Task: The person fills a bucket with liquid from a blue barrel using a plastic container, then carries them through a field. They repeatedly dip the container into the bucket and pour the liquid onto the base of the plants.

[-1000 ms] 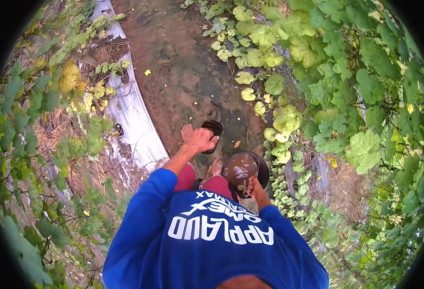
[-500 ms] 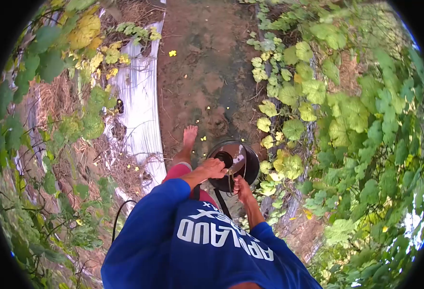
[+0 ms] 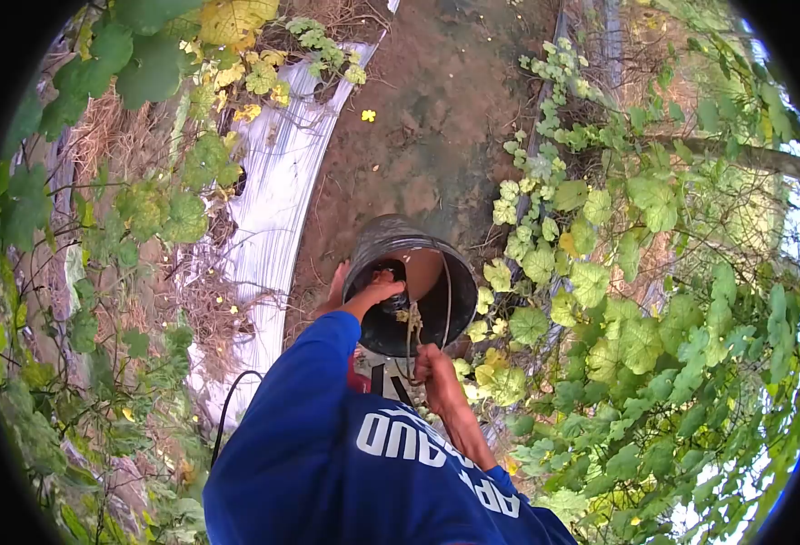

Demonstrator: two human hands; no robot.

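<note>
A black bucket (image 3: 459, 309) is tilted in front of my body, with brownish liquid (image 3: 425, 272) inside. My left hand (image 3: 385, 289) reaches in over its left side, fingers closed round a dark object (image 3: 398, 272) that I cannot make out clearly. My right hand (image 3: 432, 365) is closed on the thin bucket handle (image 3: 448, 300) just below the rim. Some cord or knotted material (image 3: 412, 318) hangs near the handle between my hands.
A dirt path (image 3: 418, 154) runs ahead. White plastic sheeting (image 3: 282, 182) lies along its left side. Leafy vines (image 3: 636, 336) crowd the right, and more leaves (image 3: 145, 213) hang at the left. Part of a bare foot (image 3: 337, 283) shows beside the bucket.
The bucket has been lifted nearer and tipped, so more of its inside and its outer wall show. My left hand has moved further into it. The view has shifted.
</note>
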